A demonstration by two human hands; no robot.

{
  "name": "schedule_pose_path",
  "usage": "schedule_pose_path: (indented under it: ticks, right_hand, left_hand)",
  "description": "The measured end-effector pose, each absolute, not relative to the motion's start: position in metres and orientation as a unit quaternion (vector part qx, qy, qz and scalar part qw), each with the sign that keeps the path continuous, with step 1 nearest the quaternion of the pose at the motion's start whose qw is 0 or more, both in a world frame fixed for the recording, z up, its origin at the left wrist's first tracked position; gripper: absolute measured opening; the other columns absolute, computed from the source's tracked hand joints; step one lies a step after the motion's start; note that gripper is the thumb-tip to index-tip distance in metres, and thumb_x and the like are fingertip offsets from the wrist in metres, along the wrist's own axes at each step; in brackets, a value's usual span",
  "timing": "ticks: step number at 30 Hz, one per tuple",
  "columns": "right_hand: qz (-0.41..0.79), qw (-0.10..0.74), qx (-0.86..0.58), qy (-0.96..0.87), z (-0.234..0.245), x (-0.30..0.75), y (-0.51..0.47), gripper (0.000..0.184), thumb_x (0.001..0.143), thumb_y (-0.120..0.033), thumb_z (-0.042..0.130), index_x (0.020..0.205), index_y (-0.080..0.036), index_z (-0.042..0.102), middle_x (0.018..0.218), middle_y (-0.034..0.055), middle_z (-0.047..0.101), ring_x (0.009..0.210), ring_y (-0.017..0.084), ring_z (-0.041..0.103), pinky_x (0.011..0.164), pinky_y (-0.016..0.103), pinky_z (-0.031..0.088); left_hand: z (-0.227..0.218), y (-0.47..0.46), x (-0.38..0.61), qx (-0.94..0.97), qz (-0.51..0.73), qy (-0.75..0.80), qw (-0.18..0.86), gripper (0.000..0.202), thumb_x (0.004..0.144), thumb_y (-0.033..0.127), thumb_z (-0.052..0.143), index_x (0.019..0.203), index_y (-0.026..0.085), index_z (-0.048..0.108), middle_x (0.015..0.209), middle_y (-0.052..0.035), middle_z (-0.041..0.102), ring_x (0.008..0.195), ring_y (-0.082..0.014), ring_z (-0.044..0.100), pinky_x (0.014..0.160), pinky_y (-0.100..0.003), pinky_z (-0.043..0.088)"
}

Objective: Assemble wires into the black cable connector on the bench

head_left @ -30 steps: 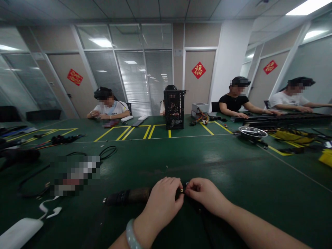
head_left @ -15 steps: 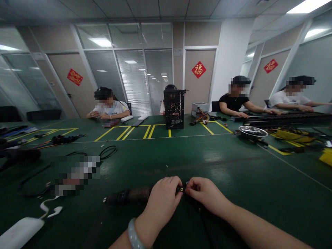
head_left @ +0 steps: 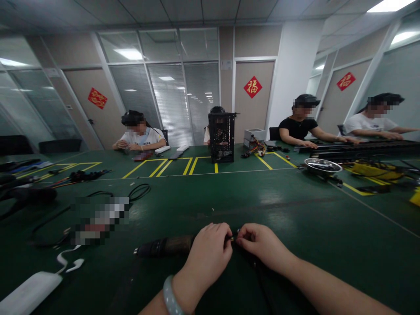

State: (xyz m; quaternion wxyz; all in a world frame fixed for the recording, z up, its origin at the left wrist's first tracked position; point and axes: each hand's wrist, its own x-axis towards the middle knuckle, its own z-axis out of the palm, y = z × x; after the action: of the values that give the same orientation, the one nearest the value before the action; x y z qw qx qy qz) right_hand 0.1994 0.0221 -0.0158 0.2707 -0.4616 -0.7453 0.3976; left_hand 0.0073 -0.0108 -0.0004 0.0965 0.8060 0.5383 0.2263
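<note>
Stretching away from the person, a green workbench [head_left: 295, 205] marked with yellow tape holds a black mesh computer case [head_left: 222, 137] at its far side, where co-workers sit. Near the front edge, the left hand [head_left: 206, 258] closes around the end of a dark cylindrical piece [head_left: 164, 246], bracing it. The right hand [head_left: 262, 243] pinches toward a tiny gold-tipped connector [head_left: 231, 239], its exact hold partly hidden, keeping that fine end steady between both hands.

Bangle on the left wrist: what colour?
Pale blue-green bangle, clearest in the head view.
</note>
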Motion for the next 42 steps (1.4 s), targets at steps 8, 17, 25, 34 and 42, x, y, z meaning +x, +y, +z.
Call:
schedule_pose_path:
  ticks: [8,17,25,34,42]
  right_hand:
    - [0.387,0.265,-0.466,-0.751,-0.0212,0.2008,0.0248,0.008,0.084,-0.025,0.061,0.081,-0.019,0.067,0.073,-0.0018,0.066,0.066,0.013,0.058,0.057,0.020,0.040]
    - [0.373,0.269,-0.458,-0.761,-0.0203,0.2008,0.0250,0.007,0.083,-0.024,0.063,0.081,-0.020,0.069,0.074,-0.0023,0.067,0.067,0.013,0.059,0.059,0.020,0.040]
    - [0.378,0.269,-0.458,-0.759,-0.0184,0.2009,0.0241,0.008,0.083,-0.024,0.063,0.082,-0.021,0.070,0.077,-0.0025,0.069,0.070,0.014,0.061,0.061,0.020,0.042]
    - [0.374,0.266,-0.468,-0.755,-0.0148,0.1997,0.0230,0.011,0.083,-0.025,0.062,0.079,-0.020,0.070,0.074,-0.0020,0.068,0.067,0.013,0.060,0.059,0.020,0.041]
    - [0.379,0.262,-0.469,-0.754,-0.0186,0.1994,0.0242,0.013,0.083,-0.028,0.062,0.079,-0.020,0.070,0.072,-0.0018,0.068,0.065,0.013,0.060,0.057,0.019,0.040]
  left_hand:
    - [0.0022,-0.0089,0.0067,0.813,0.220,0.531,0.096,0.011,0.081,0.018,0.058,0.090,0.024,0.059,0.095,0.0009,0.063,0.091,-0.0203,0.057,0.084,-0.036,0.042]
    - [0.0010,-0.0062,0.0046,0.828,0.218,0.507,0.096,0.008,0.085,0.018,0.059,0.088,0.024,0.062,0.099,0.0010,0.065,0.092,-0.0193,0.059,0.087,-0.036,0.043]
    - [-0.0033,-0.0053,0.0080,0.827,0.218,0.511,0.087,0.014,0.085,0.012,0.055,0.089,0.023,0.062,0.097,-0.0005,0.065,0.091,-0.0197,0.058,0.086,-0.036,0.043]
    - [0.0010,-0.0088,0.0074,0.811,0.217,0.536,0.088,0.009,0.082,0.020,0.060,0.089,0.024,0.058,0.092,0.0010,0.062,0.088,-0.0207,0.057,0.080,-0.036,0.042]
    - [-0.0016,-0.0072,0.0086,0.815,0.216,0.531,0.083,0.011,0.082,0.014,0.056,0.087,0.024,0.059,0.094,0.0013,0.063,0.090,-0.0206,0.057,0.082,-0.037,0.041]
